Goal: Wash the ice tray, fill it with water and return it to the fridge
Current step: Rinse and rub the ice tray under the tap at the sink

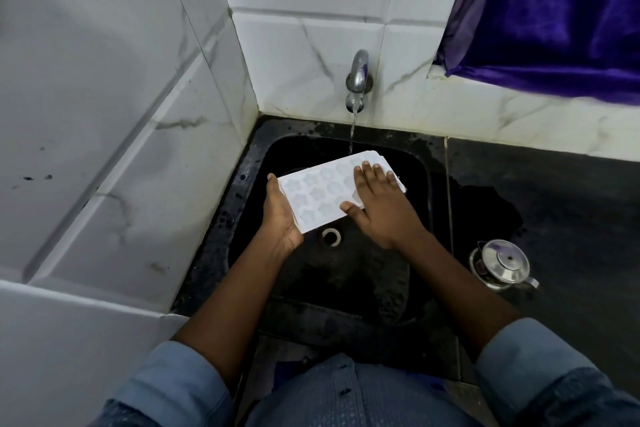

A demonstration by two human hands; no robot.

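Note:
A white ice tray [320,192] with star-shaped cells is held over the black sink [346,274], tilted with its far end higher. My left hand [280,215] grips its near left corner from below. My right hand [377,198] lies flat on the tray's right half, fingers spread. Water runs from the chrome tap [358,80] on the tiled wall and lands on the tray's far edge.
A steel kettle with a lid [502,263] stands on the dark wet counter [554,201] to the right of the sink. A purple curtain [554,10] hangs at upper right. White marble-look tiles [121,114] wall the left side. The drain [330,236] shows below the tray.

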